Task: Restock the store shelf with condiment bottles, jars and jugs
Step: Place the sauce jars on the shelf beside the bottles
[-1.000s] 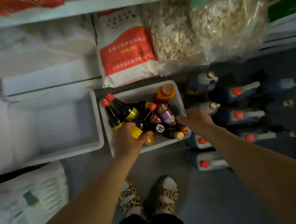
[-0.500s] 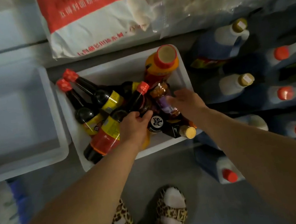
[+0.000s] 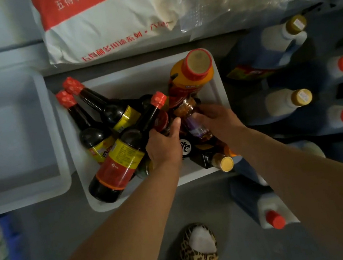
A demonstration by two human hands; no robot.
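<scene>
Restocking barely begun: white tub (image 3: 219,90) remains full. Left hand (image 3: 164,146) grips a red-capped jar (image 3: 162,121); right hand (image 3: 218,120), at three o'clock, clasps a purple-labelled bottle (image 3: 194,124).

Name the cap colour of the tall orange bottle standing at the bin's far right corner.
Red rim with a tan top, on the orange bottle in the white bin; head view.

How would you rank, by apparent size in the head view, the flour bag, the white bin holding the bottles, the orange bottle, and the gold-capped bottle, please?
Largest to smallest, as they appear:
1. white bin
2. flour bag, cut off by the frame, so its rank against the bin is unsure
3. orange bottle
4. gold-capped bottle, partly hidden
</scene>
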